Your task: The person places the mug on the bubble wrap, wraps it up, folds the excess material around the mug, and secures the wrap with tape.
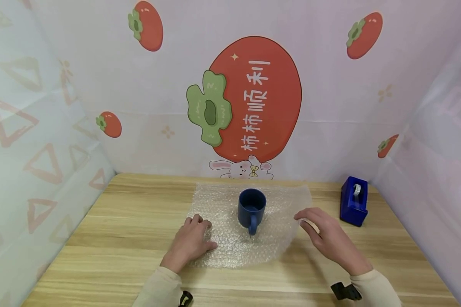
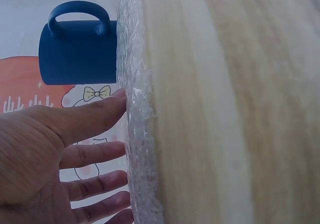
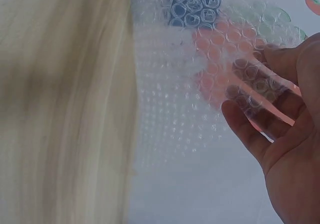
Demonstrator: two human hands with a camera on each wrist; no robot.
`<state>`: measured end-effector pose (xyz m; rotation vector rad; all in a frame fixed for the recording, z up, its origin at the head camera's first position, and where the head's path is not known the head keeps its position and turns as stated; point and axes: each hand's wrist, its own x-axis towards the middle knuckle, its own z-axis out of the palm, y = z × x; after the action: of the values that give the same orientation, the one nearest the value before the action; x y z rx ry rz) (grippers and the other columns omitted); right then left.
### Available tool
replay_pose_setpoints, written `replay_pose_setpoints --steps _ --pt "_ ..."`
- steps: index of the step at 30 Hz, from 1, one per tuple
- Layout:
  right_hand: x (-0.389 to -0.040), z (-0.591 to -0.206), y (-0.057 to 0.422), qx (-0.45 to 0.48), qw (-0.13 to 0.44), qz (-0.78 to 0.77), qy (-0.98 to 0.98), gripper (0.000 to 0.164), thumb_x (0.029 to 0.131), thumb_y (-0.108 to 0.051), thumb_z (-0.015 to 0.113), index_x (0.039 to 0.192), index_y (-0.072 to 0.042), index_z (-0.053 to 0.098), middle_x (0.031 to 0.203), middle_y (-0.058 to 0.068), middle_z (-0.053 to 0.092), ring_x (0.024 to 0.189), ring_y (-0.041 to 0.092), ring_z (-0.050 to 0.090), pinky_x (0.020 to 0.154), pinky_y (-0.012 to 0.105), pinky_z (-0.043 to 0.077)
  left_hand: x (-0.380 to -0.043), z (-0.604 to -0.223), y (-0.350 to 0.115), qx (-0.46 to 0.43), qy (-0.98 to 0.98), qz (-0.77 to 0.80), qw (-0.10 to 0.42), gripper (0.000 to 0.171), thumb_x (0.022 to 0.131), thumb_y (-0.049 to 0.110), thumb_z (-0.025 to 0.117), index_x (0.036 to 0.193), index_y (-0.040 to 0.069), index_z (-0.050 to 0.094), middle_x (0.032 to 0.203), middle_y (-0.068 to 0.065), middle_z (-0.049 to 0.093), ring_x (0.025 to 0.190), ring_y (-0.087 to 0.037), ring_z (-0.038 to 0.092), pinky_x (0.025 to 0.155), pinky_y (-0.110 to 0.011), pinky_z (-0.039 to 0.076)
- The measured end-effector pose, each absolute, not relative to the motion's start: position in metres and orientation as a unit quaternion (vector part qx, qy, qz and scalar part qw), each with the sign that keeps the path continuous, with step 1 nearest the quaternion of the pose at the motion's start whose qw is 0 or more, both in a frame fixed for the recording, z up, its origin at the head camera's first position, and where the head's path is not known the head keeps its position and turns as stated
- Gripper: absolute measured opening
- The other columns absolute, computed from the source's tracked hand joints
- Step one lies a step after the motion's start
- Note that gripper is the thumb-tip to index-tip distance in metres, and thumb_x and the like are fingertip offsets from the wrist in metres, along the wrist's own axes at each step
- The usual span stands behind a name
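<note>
While my right hand (image 1: 330,236) pinches the right edge of a clear plastic bubble-wrap sheet (image 1: 230,251) between thumb and fingers and holds it up off the pale wood-grain table (image 1: 111,221), my left hand (image 1: 188,243) rests at the opposite edge, fingers loose, tips touching the film, nothing gripped. The dark blue cylindrical mug (image 1: 246,218) stands upright on the sheet, around the middle, its loop handle (image 1: 252,226) pointing at me; neither hand touches it. Handling, my read: wrap should be near weightless and floppy — it bends on the pinched side — so it needs two hold points or it'll sag and curl. Best grip is right at an edge or corner, thumb on one face, fingers on the other, light pressure so the bubbles don't pop. Mug looks ceramic, so I'd call it rigid, by far the heavier of the two, and chippable at rim and handle. Smooth outer wall could slip in a dry hand; take it by the handle or a palm round the body — not the rim alone. Its weight should pin the sheet's centre, though a hard tug could drag or tip it.
</note>
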<state>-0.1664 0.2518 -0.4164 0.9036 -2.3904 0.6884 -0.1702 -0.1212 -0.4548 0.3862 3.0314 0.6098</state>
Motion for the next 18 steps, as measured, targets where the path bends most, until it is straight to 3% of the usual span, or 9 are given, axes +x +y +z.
replay_pose_setpoints --steps 7,18 --pt "-0.176 -0.407 0.238 0.319 0.257 0.255 -0.876 0.030 0.086 0.008 0.074 0.105 -0.015 0.070 0.104 -0.007 0.068 0.098 0.014 0.064 0.079 0.036 0.053 -0.171 -0.455 -0.121 0.122 0.973 0.196 0.012 0.050 0.079 0.034 0.088 0.116 0.005 0.071 0.113 -0.012 0.057 0.106 -0.034 0.052 0.084 -0.051 0.050" --pt "-0.190 -0.406 0.213 0.329 0.312 0.310 -0.836 0.027 0.085 0.008 0.075 0.104 -0.010 0.073 0.107 0.004 0.067 0.101 0.023 0.061 0.087 0.025 0.046 -0.173 -0.457 -0.123 0.119 0.973 0.197 0.018 0.051 0.078 0.035 0.088 0.116 0.006 0.071 0.115 -0.013 0.057 0.106 -0.034 0.053 0.085 -0.052 0.050"
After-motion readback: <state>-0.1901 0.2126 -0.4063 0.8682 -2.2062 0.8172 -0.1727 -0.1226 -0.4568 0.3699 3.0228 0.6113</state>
